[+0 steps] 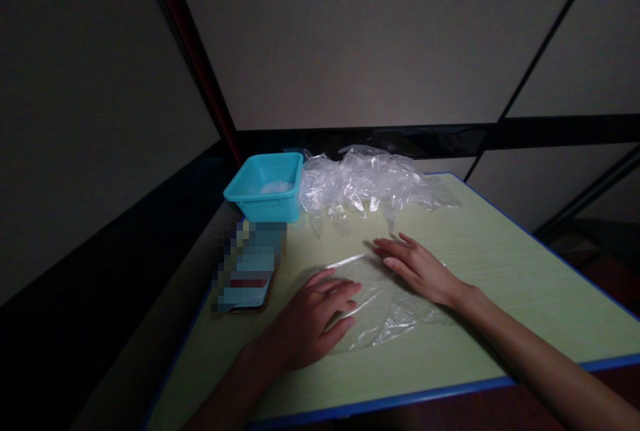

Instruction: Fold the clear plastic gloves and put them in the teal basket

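Note:
A clear plastic bag (383, 314) lies spread on the pale green table (505, 271), with creases catching the light. Over its left edge is my left hand (320, 317), fingers apart and thumb stretched out, holding nothing. My right hand (420, 267) rests at the bag's upper right part, palm down with the fingers extended. Whether either hand presses on the plastic, I cannot tell. Behind the hands sits a loose heap of clear plastic bags (370, 181).
A turquoise basket (265, 207) with something whitish inside stands at the back left, against the heap. Nearer, a phone-like flat object (255, 264), partly blurred out, lies by the left edge. Wall panels (350, 37) rise behind the table; its rim is blue.

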Available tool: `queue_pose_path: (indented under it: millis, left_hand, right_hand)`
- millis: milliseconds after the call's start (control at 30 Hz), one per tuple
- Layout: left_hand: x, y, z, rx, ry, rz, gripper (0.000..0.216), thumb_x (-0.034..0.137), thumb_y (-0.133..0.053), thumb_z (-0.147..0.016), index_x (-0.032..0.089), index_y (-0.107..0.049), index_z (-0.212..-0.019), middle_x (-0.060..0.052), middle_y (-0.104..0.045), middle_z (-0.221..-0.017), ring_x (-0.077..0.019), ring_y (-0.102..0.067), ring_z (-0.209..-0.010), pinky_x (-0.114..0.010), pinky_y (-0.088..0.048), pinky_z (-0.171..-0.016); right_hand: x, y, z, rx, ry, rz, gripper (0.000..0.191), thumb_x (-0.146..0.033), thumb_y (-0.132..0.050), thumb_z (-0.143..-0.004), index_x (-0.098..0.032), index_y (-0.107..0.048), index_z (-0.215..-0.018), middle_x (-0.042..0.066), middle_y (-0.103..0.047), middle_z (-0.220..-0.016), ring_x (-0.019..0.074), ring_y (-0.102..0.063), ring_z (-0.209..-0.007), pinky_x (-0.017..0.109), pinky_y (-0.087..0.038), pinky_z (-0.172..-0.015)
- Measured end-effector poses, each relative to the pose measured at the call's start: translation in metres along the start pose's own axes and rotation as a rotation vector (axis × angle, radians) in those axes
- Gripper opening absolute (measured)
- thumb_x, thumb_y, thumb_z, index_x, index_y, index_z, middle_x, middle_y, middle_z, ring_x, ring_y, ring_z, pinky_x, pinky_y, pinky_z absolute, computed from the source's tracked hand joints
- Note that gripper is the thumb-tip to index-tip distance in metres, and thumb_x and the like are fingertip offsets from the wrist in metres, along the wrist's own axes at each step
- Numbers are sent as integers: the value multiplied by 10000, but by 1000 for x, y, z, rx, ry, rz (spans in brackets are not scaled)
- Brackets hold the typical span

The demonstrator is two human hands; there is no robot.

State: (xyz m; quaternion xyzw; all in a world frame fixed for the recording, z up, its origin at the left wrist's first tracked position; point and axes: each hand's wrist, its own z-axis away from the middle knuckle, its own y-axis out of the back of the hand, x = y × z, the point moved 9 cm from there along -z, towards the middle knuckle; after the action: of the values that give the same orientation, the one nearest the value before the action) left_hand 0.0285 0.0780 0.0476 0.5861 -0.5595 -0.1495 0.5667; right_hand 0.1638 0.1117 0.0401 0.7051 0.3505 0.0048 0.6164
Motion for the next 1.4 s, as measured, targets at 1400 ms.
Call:
queue_pose_path:
  millis: [1400]
  left_hand:
    - [48, -24, -4, -234, -210, 9, 389, 200, -424, -812, 159, -493, -1192, -93, -610, -1065, -198, -525, -1017, -359, -376, -938]
  right_hand:
    - [-46, -21, -29, -98, 220, 12, 392, -372, -329, -936, -177, -424, -1262, 79, -587, -1191, 193, -548, -1084, 446, -218, -1061]
